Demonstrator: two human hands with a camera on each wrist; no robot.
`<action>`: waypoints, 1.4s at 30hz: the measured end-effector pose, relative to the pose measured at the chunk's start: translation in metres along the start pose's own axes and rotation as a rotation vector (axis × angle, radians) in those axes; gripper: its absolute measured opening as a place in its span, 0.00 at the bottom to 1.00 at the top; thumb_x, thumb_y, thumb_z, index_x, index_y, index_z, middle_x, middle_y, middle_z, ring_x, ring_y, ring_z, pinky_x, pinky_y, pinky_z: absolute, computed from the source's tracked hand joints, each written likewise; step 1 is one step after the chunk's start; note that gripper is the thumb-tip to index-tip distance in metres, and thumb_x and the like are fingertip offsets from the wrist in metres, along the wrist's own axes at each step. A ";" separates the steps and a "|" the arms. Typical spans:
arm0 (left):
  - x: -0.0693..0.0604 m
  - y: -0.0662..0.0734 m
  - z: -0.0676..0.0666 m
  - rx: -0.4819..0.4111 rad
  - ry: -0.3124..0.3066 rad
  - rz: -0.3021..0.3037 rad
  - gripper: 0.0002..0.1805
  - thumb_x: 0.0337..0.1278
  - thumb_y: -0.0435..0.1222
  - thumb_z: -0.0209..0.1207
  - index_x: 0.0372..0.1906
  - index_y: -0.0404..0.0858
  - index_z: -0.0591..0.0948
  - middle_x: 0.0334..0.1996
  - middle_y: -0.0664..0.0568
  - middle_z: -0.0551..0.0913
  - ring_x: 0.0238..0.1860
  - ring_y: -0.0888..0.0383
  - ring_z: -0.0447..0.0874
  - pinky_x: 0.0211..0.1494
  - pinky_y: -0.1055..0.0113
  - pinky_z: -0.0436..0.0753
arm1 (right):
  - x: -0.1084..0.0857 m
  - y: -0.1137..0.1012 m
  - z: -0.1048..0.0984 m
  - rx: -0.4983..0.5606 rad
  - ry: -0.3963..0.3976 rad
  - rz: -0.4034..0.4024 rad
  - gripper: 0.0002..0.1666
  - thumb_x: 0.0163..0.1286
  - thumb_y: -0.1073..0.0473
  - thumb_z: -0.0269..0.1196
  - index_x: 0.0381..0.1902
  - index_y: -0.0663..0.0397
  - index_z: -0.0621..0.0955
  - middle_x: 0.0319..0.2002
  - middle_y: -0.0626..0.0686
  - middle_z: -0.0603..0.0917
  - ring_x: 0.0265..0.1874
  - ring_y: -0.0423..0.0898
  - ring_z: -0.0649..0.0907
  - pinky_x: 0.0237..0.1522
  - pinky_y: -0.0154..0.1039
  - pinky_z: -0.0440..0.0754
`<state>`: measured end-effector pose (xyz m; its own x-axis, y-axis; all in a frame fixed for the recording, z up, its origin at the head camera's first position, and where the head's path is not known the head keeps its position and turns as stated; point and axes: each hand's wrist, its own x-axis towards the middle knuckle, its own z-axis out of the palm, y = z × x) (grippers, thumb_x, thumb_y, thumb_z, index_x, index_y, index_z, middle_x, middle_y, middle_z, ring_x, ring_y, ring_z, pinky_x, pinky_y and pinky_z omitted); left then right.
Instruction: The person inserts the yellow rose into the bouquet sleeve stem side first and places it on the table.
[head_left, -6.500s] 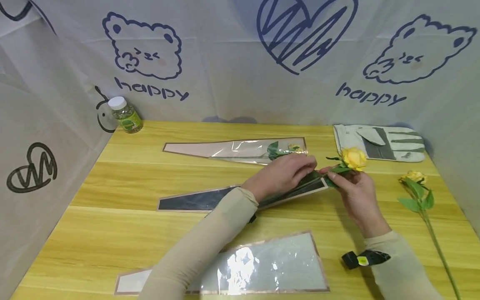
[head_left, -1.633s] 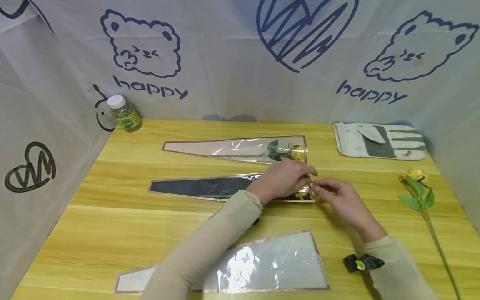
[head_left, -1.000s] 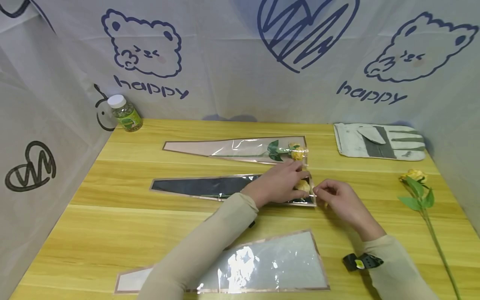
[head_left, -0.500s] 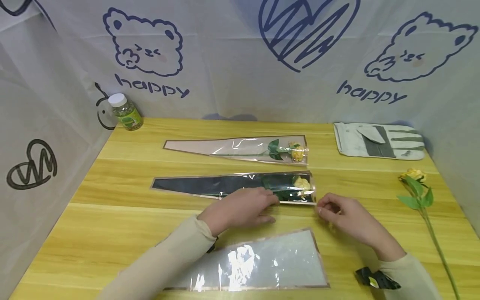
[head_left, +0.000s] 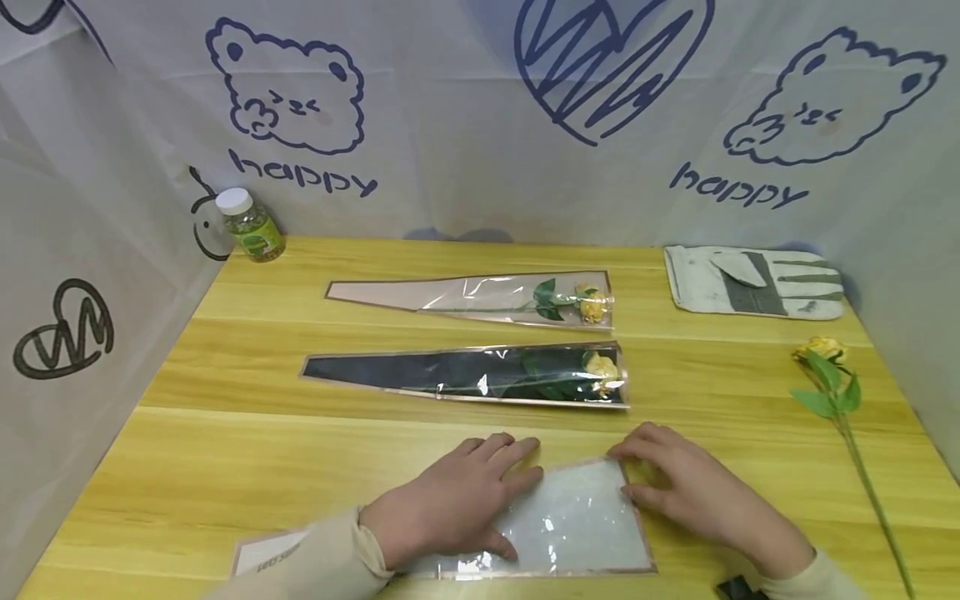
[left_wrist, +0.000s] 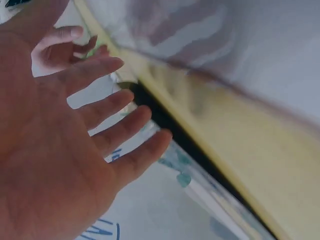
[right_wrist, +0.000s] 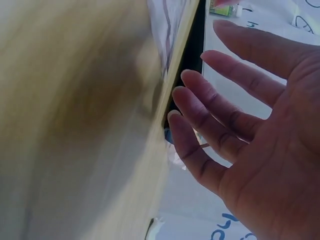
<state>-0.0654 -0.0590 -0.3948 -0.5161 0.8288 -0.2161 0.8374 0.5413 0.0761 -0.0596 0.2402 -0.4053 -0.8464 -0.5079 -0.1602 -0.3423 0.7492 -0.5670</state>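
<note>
A clear-fronted white flower sleeve (head_left: 581, 517) with a pinkish border lies flat at the front of the table. My left hand (head_left: 450, 500) is spread over its middle, fingers apart, hiding part of it; whether it touches the film I cannot tell. At the wide right end of that sleeve is my right hand (head_left: 690, 487), its fingertips by the corner and nothing seen held in them. In the wrist views the left palm (left_wrist: 55, 135) and the right fingers (right_wrist: 200, 107) look loose. Behind, a black sleeve (head_left: 390, 372) contains a yellow rose (head_left: 602, 371).
Farther back lies a pale pink sleeve (head_left: 397, 294) with another yellow rose (head_left: 592, 305) inside. A loose yellow rose (head_left: 821, 354) with a long stem is at the right. A work glove (head_left: 753, 283) lies back right, and a white-capped jar (head_left: 255, 229) stands back left.
The yellow rose from the right hand went into the black sleeve, which now lies flat. Both hands then left it and came forward to the white sleeve.
</note>
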 end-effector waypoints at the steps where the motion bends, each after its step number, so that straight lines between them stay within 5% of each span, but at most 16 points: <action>1: -0.002 0.002 0.001 0.012 -0.013 0.002 0.50 0.45 0.70 0.60 0.72 0.49 0.68 0.74 0.49 0.56 0.71 0.50 0.58 0.66 0.54 0.67 | -0.001 0.000 0.001 -0.019 -0.001 -0.006 0.21 0.63 0.54 0.71 0.54 0.46 0.82 0.48 0.43 0.77 0.46 0.44 0.78 0.49 0.50 0.78; 11: -0.006 -0.011 0.011 0.110 -0.112 -0.015 0.53 0.40 0.67 0.65 0.76 0.60 0.59 0.77 0.49 0.48 0.75 0.45 0.45 0.73 0.50 0.52 | -0.005 0.000 0.011 -0.044 -0.114 -0.010 0.28 0.63 0.51 0.70 0.61 0.48 0.81 0.44 0.42 0.72 0.37 0.38 0.72 0.37 0.38 0.76; 17: -0.009 -0.020 0.009 0.033 -0.144 -0.023 0.50 0.47 0.60 0.68 0.76 0.59 0.58 0.77 0.47 0.46 0.76 0.44 0.43 0.73 0.53 0.51 | -0.005 -0.001 0.013 -0.070 -0.113 -0.049 0.26 0.67 0.47 0.67 0.61 0.48 0.81 0.45 0.42 0.72 0.38 0.39 0.71 0.36 0.37 0.75; 22: -0.004 -0.022 0.007 -0.087 -0.076 -0.007 0.44 0.54 0.52 0.69 0.75 0.56 0.63 0.75 0.47 0.53 0.74 0.45 0.51 0.70 0.56 0.60 | -0.004 -0.004 0.009 -0.061 -0.071 0.043 0.25 0.69 0.47 0.64 0.61 0.47 0.80 0.46 0.43 0.73 0.39 0.39 0.73 0.39 0.40 0.77; 26: 0.011 -0.015 0.003 -0.113 0.030 0.028 0.33 0.57 0.50 0.67 0.67 0.49 0.73 0.59 0.51 0.72 0.59 0.54 0.68 0.57 0.63 0.73 | -0.004 -0.006 0.006 -0.061 -0.015 0.152 0.21 0.69 0.48 0.65 0.56 0.51 0.82 0.43 0.44 0.78 0.39 0.41 0.77 0.43 0.46 0.79; 29: 0.028 -0.001 -0.001 -0.091 0.064 0.060 0.27 0.57 0.50 0.67 0.60 0.47 0.78 0.45 0.57 0.77 0.45 0.61 0.74 0.43 0.69 0.76 | -0.005 -0.007 0.005 -0.026 -0.019 0.240 0.16 0.69 0.49 0.65 0.48 0.53 0.84 0.36 0.43 0.80 0.33 0.41 0.78 0.40 0.46 0.79; 36: 0.067 0.036 -0.003 0.003 0.011 0.101 0.22 0.56 0.50 0.67 0.53 0.50 0.76 0.31 0.60 0.79 0.26 0.64 0.77 0.24 0.68 0.76 | -0.010 -0.007 0.009 0.118 -0.066 0.305 0.10 0.73 0.54 0.60 0.41 0.52 0.85 0.29 0.41 0.80 0.25 0.40 0.75 0.30 0.41 0.75; 42: 0.083 0.048 -0.003 0.042 -0.045 0.115 0.31 0.56 0.54 0.66 0.65 0.57 0.73 0.27 0.62 0.80 0.21 0.65 0.72 0.22 0.68 0.74 | -0.014 -0.005 0.013 0.170 -0.069 0.370 0.12 0.76 0.58 0.55 0.33 0.49 0.84 0.20 0.45 0.75 0.19 0.43 0.72 0.23 0.38 0.69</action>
<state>-0.0682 0.0365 -0.4060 -0.4086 0.8774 -0.2514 0.8978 0.4360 0.0626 -0.0409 0.2386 -0.4107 -0.8683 -0.2492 -0.4288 0.0570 0.8087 -0.5855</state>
